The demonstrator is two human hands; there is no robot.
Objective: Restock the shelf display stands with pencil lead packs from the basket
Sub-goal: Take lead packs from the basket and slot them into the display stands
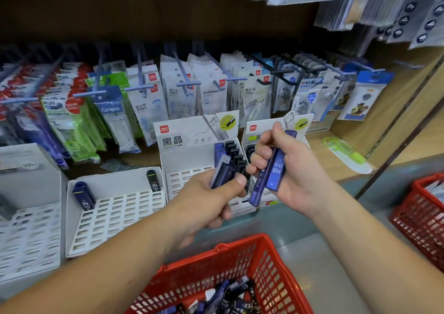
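While the basket (241, 246) sits below, left grip (207, 199) and right grip (300, 178) clasp lead packs (276, 170).

At 6 o'clock the red basket (271, 270) is cut off by the bottom edge, and its lead packs (230, 297) are a blurred heap. At 3 o'clock a second basket (425, 220) runs off the right edge. At 9 o'clock the leftmost stand (31, 229) is cropped. The right hand (295, 169) hides most of the rightmost stand (254, 131). Print on the hanging packs (360, 1) at 1 o'clock is too blurred to read.
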